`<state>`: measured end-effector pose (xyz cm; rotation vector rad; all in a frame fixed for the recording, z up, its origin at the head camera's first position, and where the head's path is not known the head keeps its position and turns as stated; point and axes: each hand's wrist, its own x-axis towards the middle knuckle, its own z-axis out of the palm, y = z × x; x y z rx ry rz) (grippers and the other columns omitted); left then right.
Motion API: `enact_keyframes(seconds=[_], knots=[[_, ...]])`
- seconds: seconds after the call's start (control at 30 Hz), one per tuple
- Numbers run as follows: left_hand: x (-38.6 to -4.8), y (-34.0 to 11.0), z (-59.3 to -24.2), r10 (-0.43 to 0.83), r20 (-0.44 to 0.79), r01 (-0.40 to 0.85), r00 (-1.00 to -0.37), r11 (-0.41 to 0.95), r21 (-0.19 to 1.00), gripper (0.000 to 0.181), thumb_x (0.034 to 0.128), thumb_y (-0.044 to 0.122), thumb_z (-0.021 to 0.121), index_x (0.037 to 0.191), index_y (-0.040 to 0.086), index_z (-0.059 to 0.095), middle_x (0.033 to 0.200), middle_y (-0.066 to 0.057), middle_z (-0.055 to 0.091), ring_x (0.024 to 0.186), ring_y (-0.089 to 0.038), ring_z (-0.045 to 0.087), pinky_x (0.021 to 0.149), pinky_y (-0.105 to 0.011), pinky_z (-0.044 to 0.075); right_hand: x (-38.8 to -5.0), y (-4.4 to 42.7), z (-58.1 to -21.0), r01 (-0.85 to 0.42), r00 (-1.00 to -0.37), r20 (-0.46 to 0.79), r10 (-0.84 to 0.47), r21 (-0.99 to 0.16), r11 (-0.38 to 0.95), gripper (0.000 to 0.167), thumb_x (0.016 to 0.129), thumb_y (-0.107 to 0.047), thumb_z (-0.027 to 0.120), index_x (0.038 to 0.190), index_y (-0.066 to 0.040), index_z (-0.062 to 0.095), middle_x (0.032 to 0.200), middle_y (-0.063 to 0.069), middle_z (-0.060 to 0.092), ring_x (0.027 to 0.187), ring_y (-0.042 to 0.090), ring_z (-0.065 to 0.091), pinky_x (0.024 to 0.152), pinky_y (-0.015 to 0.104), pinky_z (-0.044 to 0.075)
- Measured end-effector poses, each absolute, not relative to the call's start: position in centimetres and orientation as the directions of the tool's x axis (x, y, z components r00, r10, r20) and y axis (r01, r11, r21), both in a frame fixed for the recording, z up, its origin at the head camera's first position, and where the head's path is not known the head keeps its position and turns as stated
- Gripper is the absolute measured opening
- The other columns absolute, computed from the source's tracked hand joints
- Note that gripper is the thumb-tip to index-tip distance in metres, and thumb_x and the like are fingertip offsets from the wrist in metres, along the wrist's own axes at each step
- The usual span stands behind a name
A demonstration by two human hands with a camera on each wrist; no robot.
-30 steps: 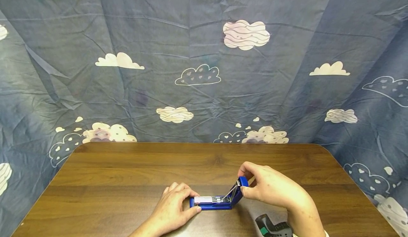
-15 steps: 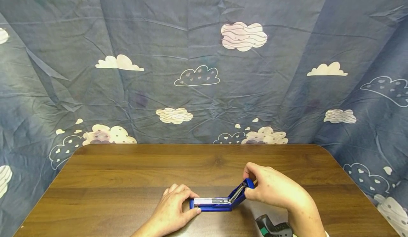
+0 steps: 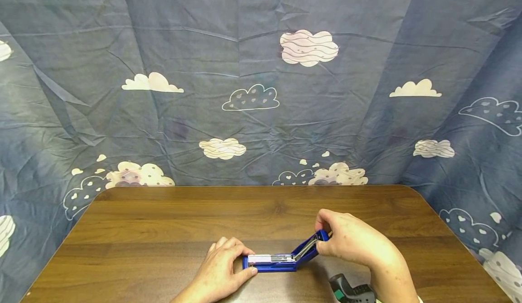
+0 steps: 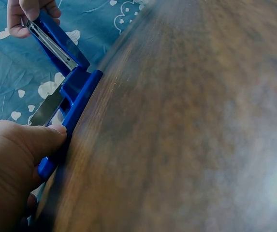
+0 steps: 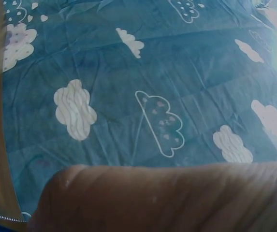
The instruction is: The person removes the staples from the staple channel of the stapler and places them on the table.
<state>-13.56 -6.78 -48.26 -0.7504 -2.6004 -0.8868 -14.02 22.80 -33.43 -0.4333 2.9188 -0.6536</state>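
We log the stapler (image 3: 284,258) lying left-right, left fingers (image 3: 247,274) gripping its base (image 3: 275,269), right fingers (image 3: 325,247) pinching its raised cover (image 3: 308,254).

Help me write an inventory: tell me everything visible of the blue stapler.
The blue, plastic-looking stapler lies opened on the brown wood-grain table. A silvery metal channel runs along its blue base; its hinged blue cover slants up rightward, a metal strip inside. A bare left hand pinches the base's left end, a bare right hand the raised tip.
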Motion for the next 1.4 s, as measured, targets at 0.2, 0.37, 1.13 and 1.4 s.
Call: enact_keyframes(seconds=[0.2, 0.37, 1.13, 1.4], knots=[[-13.6, -6.8, -48.2, 0.381, 0.424, 0.561, -0.822, 0.674, 0.481, 0.025, 0.0793, 0.043, 0.083, 0.100, 0.035, 0.073, 0.097, 0.023, 0.062, 0.090, -0.002, 0.051, 0.081, -0.031, 0.041, -14.1, 23.0, -33.6, -0.229, -0.963, -0.042, -0.268, -0.401, 0.887, 0.025, 0.067, -0.018, 0.079, 0.080, -0.022, 0.058, 0.071, -0.009, 0.054, 0.069, 0.009, 0.048, 0.061, 0.026, 0.036], [-13.5, -6.8, -48.1, 0.383, 0.416, 0.558, -0.825, 0.671, 0.488, 0.024, 0.0797, 0.043, 0.083, 0.100, 0.035, 0.073, 0.097, 0.023, 0.062, 0.091, -0.001, 0.050, 0.082, -0.031, 0.041, -14.2, 23.3, -33.9, -0.198, -0.970, -0.053, -0.238, -0.399, 0.895, 0.025, 0.065, -0.017, 0.078, 0.078, -0.020, 0.058, 0.069, -0.008, 0.054, 0.066, 0.011, 0.047, 0.059, 0.027, 0.035], [-13.5, -6.8, -47.9, 0.379, 0.407, 0.550, -0.831, 0.669, 0.499, 0.024, 0.0806, 0.041, 0.083, 0.101, 0.033, 0.073, 0.096, 0.022, 0.062, 0.090, -0.002, 0.052, 0.079, -0.029, 0.041, -16.2, 24.3, -35.9, -0.036, -0.968, -0.224, -0.110, -0.310, 0.950, 0.030, 0.066, -0.019, 0.091, 0.070, -0.016, 0.061, 0.067, -0.004, 0.056, 0.064, 0.015, 0.049, 0.059, 0.031, 0.036], [-13.6, -6.8, -47.7, 0.376, 0.386, 0.535, -0.842, 0.670, 0.514, 0.024, 0.0820, 0.042, 0.082, 0.102, 0.033, 0.073, 0.097, 0.022, 0.061, 0.091, -0.002, 0.052, 0.080, -0.030, 0.041, -16.1, 23.8, -35.8, -0.065, -0.972, -0.196, -0.133, -0.317, 0.946, 0.030, 0.065, -0.021, 0.089, 0.071, -0.017, 0.060, 0.066, -0.005, 0.056, 0.064, 0.015, 0.050, 0.060, 0.032, 0.039]])
